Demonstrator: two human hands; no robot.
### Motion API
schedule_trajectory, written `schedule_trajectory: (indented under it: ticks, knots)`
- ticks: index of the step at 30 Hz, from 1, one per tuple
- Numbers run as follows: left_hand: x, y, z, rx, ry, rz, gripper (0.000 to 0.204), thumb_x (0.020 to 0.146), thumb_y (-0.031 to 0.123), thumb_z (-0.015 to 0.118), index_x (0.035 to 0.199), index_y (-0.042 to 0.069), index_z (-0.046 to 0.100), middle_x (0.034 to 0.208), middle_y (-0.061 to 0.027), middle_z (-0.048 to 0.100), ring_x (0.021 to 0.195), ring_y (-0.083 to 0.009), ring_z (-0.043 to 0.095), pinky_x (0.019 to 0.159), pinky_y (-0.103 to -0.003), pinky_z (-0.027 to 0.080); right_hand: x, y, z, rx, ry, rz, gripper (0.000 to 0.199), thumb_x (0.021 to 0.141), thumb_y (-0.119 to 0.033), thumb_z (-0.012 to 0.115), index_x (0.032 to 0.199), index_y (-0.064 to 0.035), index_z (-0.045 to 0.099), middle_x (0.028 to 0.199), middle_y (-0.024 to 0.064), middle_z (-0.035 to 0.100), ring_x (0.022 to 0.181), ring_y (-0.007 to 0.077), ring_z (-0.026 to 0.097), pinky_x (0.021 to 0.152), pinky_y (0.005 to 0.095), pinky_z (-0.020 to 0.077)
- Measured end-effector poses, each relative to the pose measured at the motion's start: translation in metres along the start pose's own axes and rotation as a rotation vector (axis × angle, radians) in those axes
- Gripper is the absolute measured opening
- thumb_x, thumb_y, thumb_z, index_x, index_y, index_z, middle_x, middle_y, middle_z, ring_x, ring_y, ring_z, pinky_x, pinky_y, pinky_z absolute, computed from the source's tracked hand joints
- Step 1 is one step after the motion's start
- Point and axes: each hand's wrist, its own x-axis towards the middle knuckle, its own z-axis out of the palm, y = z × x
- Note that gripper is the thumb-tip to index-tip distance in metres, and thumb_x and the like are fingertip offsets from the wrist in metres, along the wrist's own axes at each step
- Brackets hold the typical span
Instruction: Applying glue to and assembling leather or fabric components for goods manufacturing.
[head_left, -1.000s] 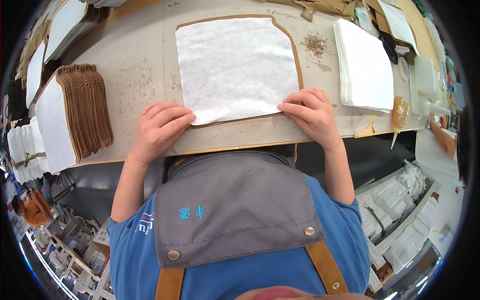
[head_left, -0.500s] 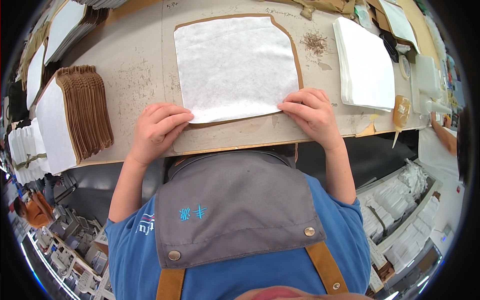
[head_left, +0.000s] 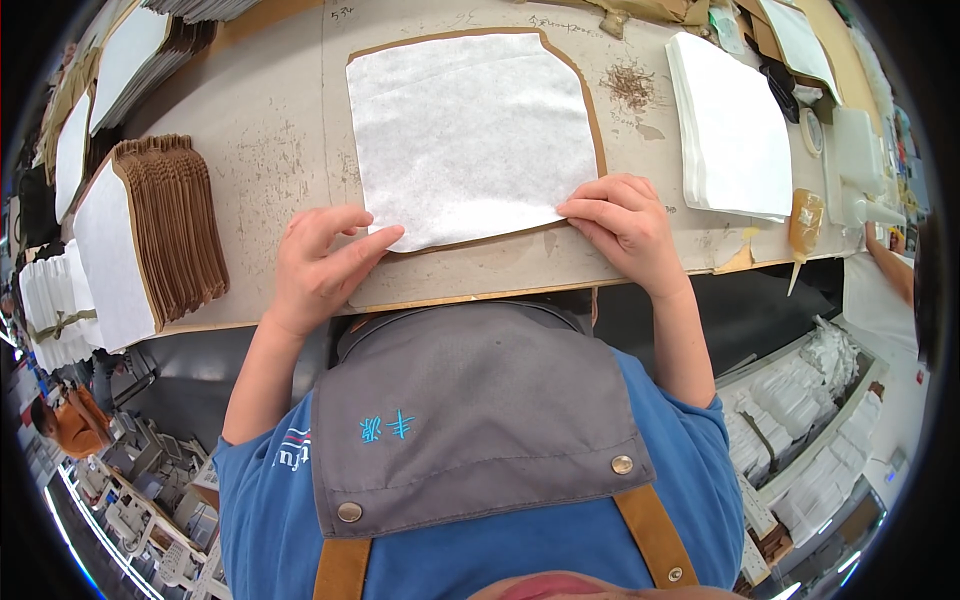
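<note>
A white sheet [head_left: 470, 150], soft like interfacing, lies over a brown panel [head_left: 600, 140] whose edge shows along the top, right side and bottom. My right hand [head_left: 630, 225] is closed at the near right corner, pinching the white sheet's edge between thumb and fingers. At the near left corner is my left hand [head_left: 325, 260], its fingers apart. Its index fingertip rests on the white sheet, while the other fingertips touch or hover by the left edge; the thumb is partly hidden underneath.
A stack of brown pieces [head_left: 180, 230] with a white top stands left. To the right lies a pile of white sheets [head_left: 735, 130], beside a glue bottle [head_left: 805, 225] and a tape roll [head_left: 811, 132]. Brown scraps [head_left: 630, 88] lie behind. The table edge [head_left: 450, 300] runs before my apron.
My left hand has loosened its pinch at the near left corner, and its fingers have spread. My right hand keeps its hold at the near right corner.
</note>
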Motion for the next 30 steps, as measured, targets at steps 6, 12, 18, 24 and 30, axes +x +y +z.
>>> schedule_trajectory:
  ticks: [6, 12, 18, 24, 30]
  knots:
    - [0.005, -0.003, -0.005, -0.039, -0.022, 0.010, 0.029, 0.075, 0.006, 0.081, 0.102, 0.016, 0.077, 0.107, -0.0012, 0.068, 0.100, -0.0225, 0.065, 0.087, -0.036, 0.048, 0.000, 0.001, 0.000, -0.010, 0.007, -0.013, 0.014, 0.083, -0.014, 0.078, 0.096, -0.0176, 0.077, 0.098, -0.0044, 0.071, 0.095, 0.0178, 0.066, 0.086, 0.0333, 0.0469]
    - [0.008, -0.005, -0.001, -0.084, -0.051, 0.117, 0.023, 0.078, 0.005, 0.079, 0.099, 0.011, 0.076, 0.105, -0.0027, 0.074, 0.108, -0.0256, 0.070, 0.088, -0.038, 0.055, -0.002, 0.001, -0.001, -0.069, -0.010, -0.048, 0.015, 0.083, -0.016, 0.078, 0.097, -0.0186, 0.077, 0.100, -0.0056, 0.071, 0.099, 0.0178, 0.065, 0.085, 0.0333, 0.0471]
    - [0.007, -0.004, -0.002, 0.000, -0.040, 0.204, 0.022, 0.078, 0.005, 0.078, 0.099, 0.008, 0.075, 0.105, -0.0038, 0.075, 0.104, -0.0230, 0.072, 0.087, -0.038, 0.057, -0.002, 0.000, -0.003, -0.121, -0.018, -0.097, 0.017, 0.083, -0.017, 0.078, 0.099, -0.0196, 0.077, 0.102, -0.0065, 0.070, 0.101, 0.0168, 0.065, 0.086, 0.0330, 0.0479]
    - [0.009, -0.004, -0.007, 0.068, -0.072, 0.248, 0.021, 0.078, 0.007, 0.076, 0.099, 0.008, 0.074, 0.105, -0.0045, 0.075, 0.102, -0.0219, 0.073, 0.085, -0.036, 0.058, -0.003, 0.000, -0.003, -0.138, -0.028, -0.097, 0.018, 0.083, -0.017, 0.078, 0.100, -0.0198, 0.076, 0.103, -0.0064, 0.070, 0.102, 0.0163, 0.065, 0.088, 0.0329, 0.0485]
    - [0.009, -0.006, -0.009, 0.060, -0.071, 0.287, 0.021, 0.078, 0.007, 0.075, 0.099, 0.007, 0.074, 0.104, -0.0053, 0.076, 0.094, -0.0209, 0.075, 0.081, -0.034, 0.060, -0.003, 0.001, -0.004, -0.131, -0.022, -0.105, 0.019, 0.083, -0.016, 0.078, 0.101, -0.0195, 0.076, 0.104, -0.0064, 0.069, 0.103, 0.0168, 0.065, 0.088, 0.0335, 0.0486]
